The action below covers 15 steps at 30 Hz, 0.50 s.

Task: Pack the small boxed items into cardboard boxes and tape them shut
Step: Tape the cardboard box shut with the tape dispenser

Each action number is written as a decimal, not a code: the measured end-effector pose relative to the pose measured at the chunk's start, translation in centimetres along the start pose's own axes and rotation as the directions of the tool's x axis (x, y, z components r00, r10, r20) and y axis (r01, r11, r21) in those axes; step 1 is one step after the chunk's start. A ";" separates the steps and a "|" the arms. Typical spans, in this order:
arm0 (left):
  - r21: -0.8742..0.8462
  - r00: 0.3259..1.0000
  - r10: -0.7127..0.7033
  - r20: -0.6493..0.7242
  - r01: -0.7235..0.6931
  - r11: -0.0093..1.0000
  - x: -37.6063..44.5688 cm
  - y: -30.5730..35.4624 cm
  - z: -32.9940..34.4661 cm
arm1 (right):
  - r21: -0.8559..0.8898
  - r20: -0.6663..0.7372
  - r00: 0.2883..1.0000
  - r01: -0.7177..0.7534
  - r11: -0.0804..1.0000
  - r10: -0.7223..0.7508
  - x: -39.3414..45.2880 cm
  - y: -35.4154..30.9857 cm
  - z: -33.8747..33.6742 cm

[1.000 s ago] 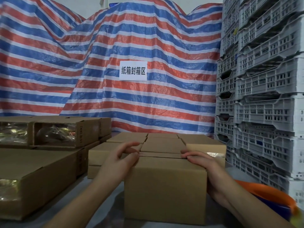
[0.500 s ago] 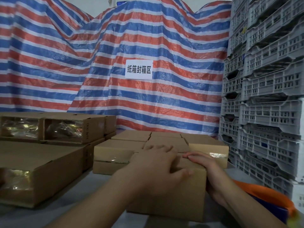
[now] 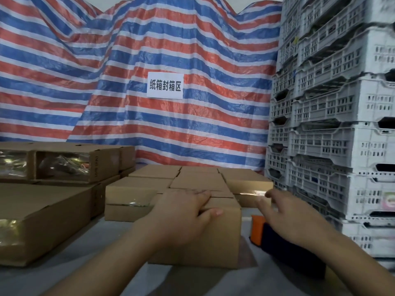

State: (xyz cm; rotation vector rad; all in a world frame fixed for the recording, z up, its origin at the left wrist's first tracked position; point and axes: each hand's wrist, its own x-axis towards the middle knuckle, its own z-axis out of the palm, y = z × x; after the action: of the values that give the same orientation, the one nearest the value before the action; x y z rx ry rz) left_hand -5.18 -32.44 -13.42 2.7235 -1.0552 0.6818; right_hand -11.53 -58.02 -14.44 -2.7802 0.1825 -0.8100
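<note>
A: Where is the cardboard box [image 3: 222,233] being packed?

B: On the grey table [image 3: 89,253], nearest the person, its top flaps folded down. The left hand [image 3: 181,218] lies on the top front edge, fingers over the flap seam and thumb hooked down the front face, gripping the box.

A: And the right hand [image 3: 292,216]?

B: Off the box, to its right, fingers spread and relaxed, holding nothing. It hangs above an orange and black tape dispenser [image 3: 259,229] lying on the table just beside the box; the hand is blurred.

A: What else is around?

B: Closed cartons [image 3: 198,180] behind, windowed boxes [image 3: 62,165] stacked at left, grey plastic crates [image 3: 342,124] piled at right, and a striped tarpaulin [image 3: 128,60] bearing a white sign [image 3: 165,85].
</note>
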 end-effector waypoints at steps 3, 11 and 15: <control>0.001 1.000 -0.016 0.008 0.016 1.000 -0.1 0.2 -0.2 | -0.294 -0.001 0.995 -0.095 0.951 0.099 -1.7 1.5 -0.2; 0.038 1.000 -0.019 0.013 0.019 0.999 -0.2 0.7 -0.6 | -0.431 0.095 0.986 -0.083 0.899 0.136 -2.8 2.9 1.8; 0.007 0.998 -0.042 0.055 0.042 0.999 -0.3 0.7 -0.9 | -0.390 0.071 0.988 -0.101 0.915 0.139 -2.3 3.2 2.4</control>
State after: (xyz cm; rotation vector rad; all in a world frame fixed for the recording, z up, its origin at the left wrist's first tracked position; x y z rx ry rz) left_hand -6.18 -32.47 -12.77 2.7756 -1.0054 0.6076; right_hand -12.34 -60.21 -18.41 -3.1245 0.5454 -0.6656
